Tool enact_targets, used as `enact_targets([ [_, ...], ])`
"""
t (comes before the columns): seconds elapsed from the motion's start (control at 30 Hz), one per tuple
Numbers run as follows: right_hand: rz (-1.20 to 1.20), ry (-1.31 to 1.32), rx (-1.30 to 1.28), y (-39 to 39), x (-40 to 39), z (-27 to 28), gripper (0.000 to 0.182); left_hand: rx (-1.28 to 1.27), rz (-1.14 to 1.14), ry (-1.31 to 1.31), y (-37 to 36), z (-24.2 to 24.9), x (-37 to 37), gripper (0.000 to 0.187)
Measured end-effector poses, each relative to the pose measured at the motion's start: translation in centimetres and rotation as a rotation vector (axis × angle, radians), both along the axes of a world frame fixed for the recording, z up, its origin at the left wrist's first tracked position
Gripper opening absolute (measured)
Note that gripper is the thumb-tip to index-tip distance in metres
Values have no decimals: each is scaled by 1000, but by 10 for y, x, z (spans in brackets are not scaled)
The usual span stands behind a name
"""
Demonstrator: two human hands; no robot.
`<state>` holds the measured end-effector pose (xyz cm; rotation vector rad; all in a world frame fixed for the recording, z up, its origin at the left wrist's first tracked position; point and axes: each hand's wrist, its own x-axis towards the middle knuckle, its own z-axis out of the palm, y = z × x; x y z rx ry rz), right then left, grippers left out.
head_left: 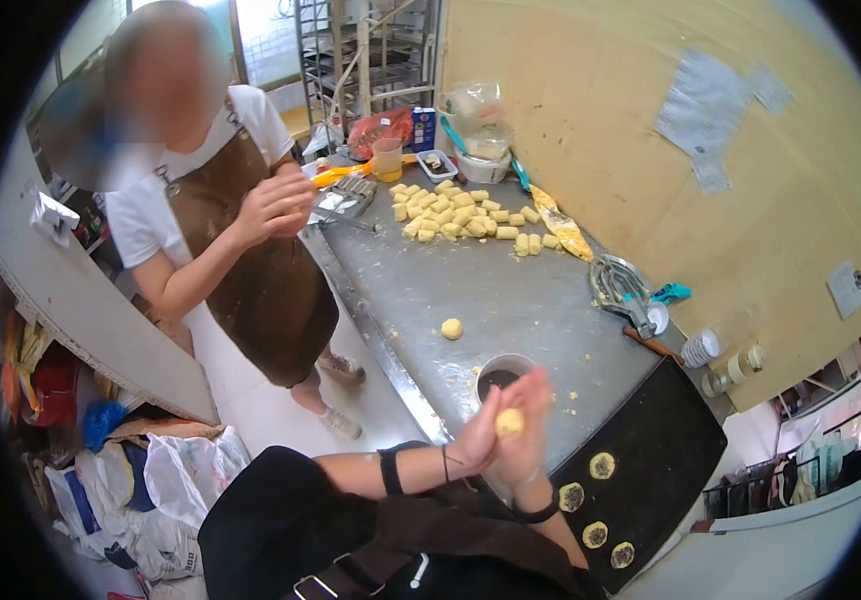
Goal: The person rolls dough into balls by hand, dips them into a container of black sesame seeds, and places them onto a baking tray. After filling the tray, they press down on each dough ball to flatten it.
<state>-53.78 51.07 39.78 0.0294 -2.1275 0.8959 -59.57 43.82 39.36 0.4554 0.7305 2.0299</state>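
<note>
A small yellow dough ball (510, 422) is held between my two palms. My left hand (475, 432) is on its left side, with the fingers pointing up. My right hand (528, 420), blurred at the fingertips, presses on the ball from the right. Just beyond my hands stands a round container (502, 362) with dark filling in it. One more dough ball (452, 329) lies on the metal table (391, 290). To the right, a black tray (651, 455) bears several flat dough rounds with dark tops (602, 465).
Many cut dough pieces (466, 213) lie at the table's far end. Along the wall are a piping bag (563, 225), metal tools (619, 285) and a rolling pin (653, 342). A co-worker in a brown apron (251, 270) stands at the left, hands together.
</note>
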Motion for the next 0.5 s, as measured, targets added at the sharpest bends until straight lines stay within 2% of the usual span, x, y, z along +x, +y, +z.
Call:
enact_targets([
  [0.07, -112, -12, -182, 9, -8, 7, 75, 61, -68, -22, -4, 6, -1, 69],
  [0.2, 4, -132, -202, -14, -1, -11, 80, 125, 80, 109, -1, 12, -32, 68],
  [0.23, 81, -82, -124, -27, 0, -1, 80, 107, 124, 169, 2, 14, -36, 70],
  [0.33, 27, -16, -340, -25, -14, 8, 79, 113, 144, 340, 7, -9, -30, 72],
  [0.37, -152, -114, -435, -16, -20, 22, 79, 109, 122, 401, 5, -16, -23, 70],
  [0.47, -80, 272, -739, 21, -45, 27, 76, 127, 107, 687, -8, -18, -16, 66],
  [0.5, -72, 226, -703, 20, -51, 21, 76, 136, 108, 803, -12, -15, -19, 65],
])
